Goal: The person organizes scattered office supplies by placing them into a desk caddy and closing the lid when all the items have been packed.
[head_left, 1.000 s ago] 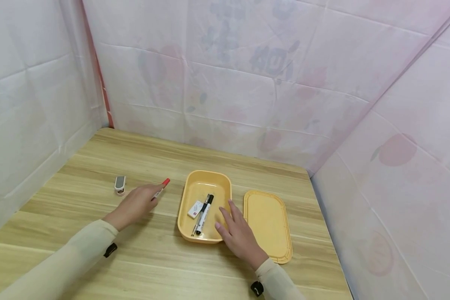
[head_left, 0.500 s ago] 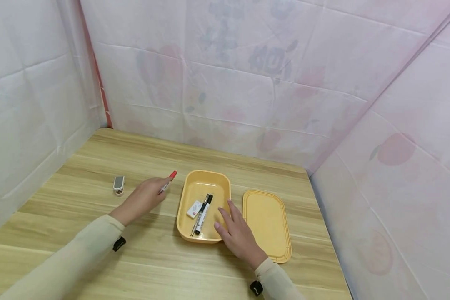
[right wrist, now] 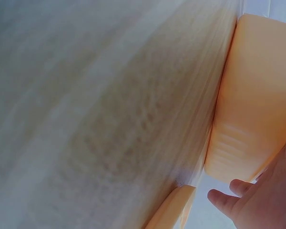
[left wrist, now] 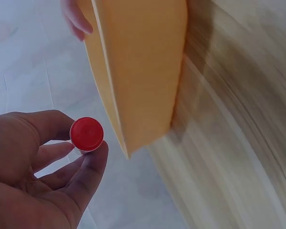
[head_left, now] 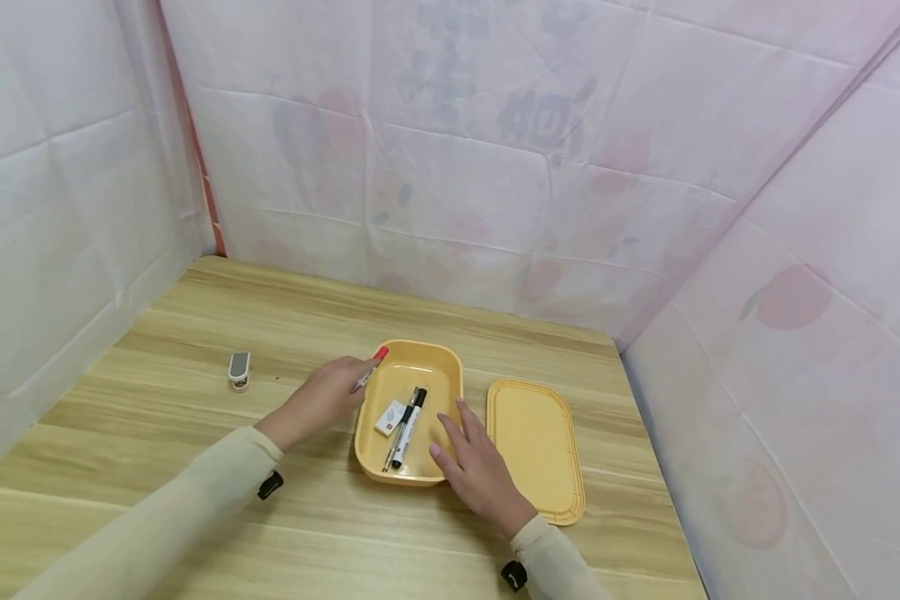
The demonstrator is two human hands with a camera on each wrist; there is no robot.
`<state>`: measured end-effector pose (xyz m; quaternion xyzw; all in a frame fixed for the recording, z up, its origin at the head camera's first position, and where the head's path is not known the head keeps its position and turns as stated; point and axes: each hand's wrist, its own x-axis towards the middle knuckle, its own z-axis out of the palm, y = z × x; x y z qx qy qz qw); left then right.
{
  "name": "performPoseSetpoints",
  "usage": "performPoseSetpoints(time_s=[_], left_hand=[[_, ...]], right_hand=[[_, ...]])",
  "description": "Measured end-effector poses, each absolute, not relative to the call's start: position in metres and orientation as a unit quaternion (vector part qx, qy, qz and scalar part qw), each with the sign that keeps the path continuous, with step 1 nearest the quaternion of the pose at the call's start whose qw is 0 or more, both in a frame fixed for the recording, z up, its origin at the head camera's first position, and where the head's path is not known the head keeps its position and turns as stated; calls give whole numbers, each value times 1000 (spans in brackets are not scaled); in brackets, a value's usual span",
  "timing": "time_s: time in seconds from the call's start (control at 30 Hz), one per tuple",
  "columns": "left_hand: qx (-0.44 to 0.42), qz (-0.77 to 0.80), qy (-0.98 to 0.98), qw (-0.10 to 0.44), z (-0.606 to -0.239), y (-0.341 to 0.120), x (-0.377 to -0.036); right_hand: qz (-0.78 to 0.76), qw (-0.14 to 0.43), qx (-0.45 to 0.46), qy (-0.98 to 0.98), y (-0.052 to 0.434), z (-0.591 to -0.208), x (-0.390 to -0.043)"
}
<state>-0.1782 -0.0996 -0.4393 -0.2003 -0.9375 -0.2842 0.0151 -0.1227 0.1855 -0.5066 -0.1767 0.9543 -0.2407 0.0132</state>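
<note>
My left hand (head_left: 322, 400) pinches a red-capped marker (head_left: 380, 354) between thumb and fingers, at the left rim of a yellow plastic box (head_left: 412, 481). In the left wrist view the marker's red end (left wrist: 87, 134) faces the camera, beside the box wall (left wrist: 143, 71). Inside the box lie a black-and-white marker (head_left: 408, 433), a slim clear-and-black pen (head_left: 389, 457) and a small white block (head_left: 389, 419) with printing, like an eraser. My right hand (head_left: 480, 479) is at the box's right rim, its fingers spread and loosely bent, thumb over the inside.
A flat yellow lid (head_left: 536, 450) lies right of the box, partly behind my right hand. On the wooden table (head_left: 157, 400) at left stands a small white item (head_left: 240, 371) with a grey top. Printed cloth sheets (head_left: 480, 208) enclose the back and sides.
My left hand has moved right with the red-capped marker, from the open table to the box's left rim. My right hand and the box stay in place.
</note>
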Motion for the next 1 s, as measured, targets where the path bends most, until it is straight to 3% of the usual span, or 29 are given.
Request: performPoseSetpoints(time_s=[0.6, 1.0], left_hand=[[-168, -336, -924, -79, -456, -50, -176], [-166, -311, -931, -98, -466, -40, -178]], right_hand=[[-244, 18, -175, 954, 184, -506, -122], [-244, 18, -178, 953, 183, -505, -122]])
